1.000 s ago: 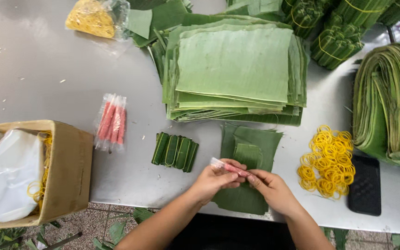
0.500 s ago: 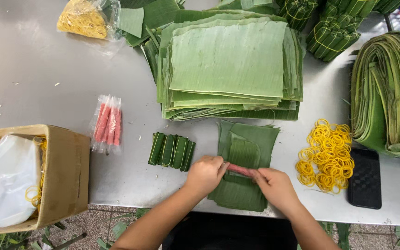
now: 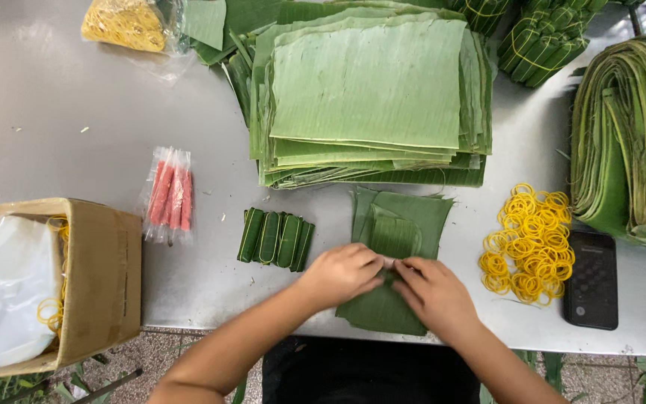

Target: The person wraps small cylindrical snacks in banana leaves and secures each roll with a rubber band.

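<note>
A: Head view, hands?
B: Left hand and right hand meet at lower centre, fingers curled, pinching the leaf piece on the table.
A: Neighbours?
B: Wrapped rolls left, rubber bands right.

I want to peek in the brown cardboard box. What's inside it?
Inside the brown cardboard box lies a white plastic bag with yellow rubber bands along its edge. Whatever sits beneath or inside the bag is covered.
</note>
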